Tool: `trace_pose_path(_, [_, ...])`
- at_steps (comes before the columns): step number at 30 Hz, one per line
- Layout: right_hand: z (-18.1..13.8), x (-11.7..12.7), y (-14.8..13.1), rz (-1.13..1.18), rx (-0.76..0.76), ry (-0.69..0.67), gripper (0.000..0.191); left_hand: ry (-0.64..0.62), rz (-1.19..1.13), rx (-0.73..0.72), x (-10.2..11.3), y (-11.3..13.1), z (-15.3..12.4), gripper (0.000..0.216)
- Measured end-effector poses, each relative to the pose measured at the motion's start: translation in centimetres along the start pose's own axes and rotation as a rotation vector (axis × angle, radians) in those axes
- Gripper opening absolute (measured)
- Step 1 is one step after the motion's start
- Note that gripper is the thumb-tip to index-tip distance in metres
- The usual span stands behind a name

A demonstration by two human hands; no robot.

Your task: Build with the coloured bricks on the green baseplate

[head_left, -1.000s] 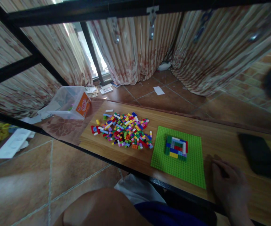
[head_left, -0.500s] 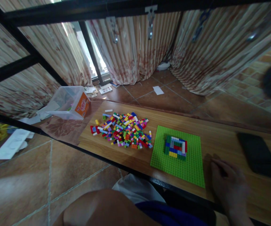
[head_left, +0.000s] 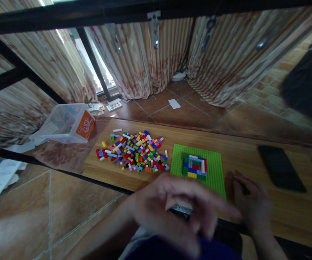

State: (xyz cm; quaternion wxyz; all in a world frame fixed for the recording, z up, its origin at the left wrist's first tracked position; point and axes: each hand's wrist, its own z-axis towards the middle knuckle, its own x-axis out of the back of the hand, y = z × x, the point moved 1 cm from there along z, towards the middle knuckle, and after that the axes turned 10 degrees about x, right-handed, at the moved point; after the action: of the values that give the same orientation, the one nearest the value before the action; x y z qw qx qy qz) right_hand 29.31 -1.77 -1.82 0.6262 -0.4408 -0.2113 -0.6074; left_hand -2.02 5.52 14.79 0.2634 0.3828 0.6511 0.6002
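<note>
My left hand (head_left: 177, 209) is slightly blurred and hangs over the near edge of the table, in front of the green baseplate (head_left: 214, 169). Its index finger stretches to the right, the other fingers are apart, and nothing shows in it. My right hand (head_left: 252, 200) rests on the wood just right of the baseplate, with fingers curled in and nothing visible in them. On the baseplate stands a small hollow rectangle of coloured building bricks (head_left: 195, 167). The left hand covers the baseplate's near corner. A heap of loose bricks (head_left: 136, 151) lies to the left.
A dark phone (head_left: 280, 168) lies on the right of the wooden table (head_left: 199, 135). At the table's left end a clear plastic box (head_left: 66, 122) with an orange label sits tilted toward me. Black metal bars (head_left: 90, 14) cross the top, before striped curtains (head_left: 145, 61).
My left hand has come into view over the near table edge. My right hand stays curled beside the baseplate. The whole view has shifted, so the table things appear further left.
</note>
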Motion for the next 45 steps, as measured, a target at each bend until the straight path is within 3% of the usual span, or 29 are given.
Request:
trace_pose_path(4, [-0.1, -0.2, 0.1, 0.014, -0.002, 0.016, 0.037, 0.25, 0.452, -0.081, -1.3, -5.3, 6.1, 0.054])
trace_pose_path(7, [-0.1, -0.2, 0.1, 0.027, -0.011, 0.02, 0.037, 0.315, 0.736, -0.031, -2.7, -8.2, 8.4, 0.068])
trace_pose_path(14, [0.0, 0.0, -0.1, 0.051, -0.01, 0.012, 0.037, 0.3, 1.13, 0.013, -5.3, -8.9, 13.0, 0.079])
trace_pose_path(21, [-0.3, -0.1, 0.5, 0.019, -0.006, -0.016, 0.037, 0.31, 1.163, -0.002, -6.0, -10.6, 13.6, 0.079])
trace_pose_path(33, [-0.4, -0.3, 0.9, 0.039, 0.017, -0.047, 0.043, 0.351, 1.157, -0.037, -6.0, -11.1, 13.4, 0.076])
trace_pose_path(41, [0.0, -1.0, 2.7, 0.081, -0.14, -0.148, 0.048, 0.347, 1.139, -0.044, -5.9, -11.0, 13.3, 0.076])
trace_pose_path(45, [2.4, -1.2, 0.8, 0.163, -0.264, -0.215, 0.045, 0.364, 1.134, -0.053, -6.0, -11.1, 13.3, 0.074])
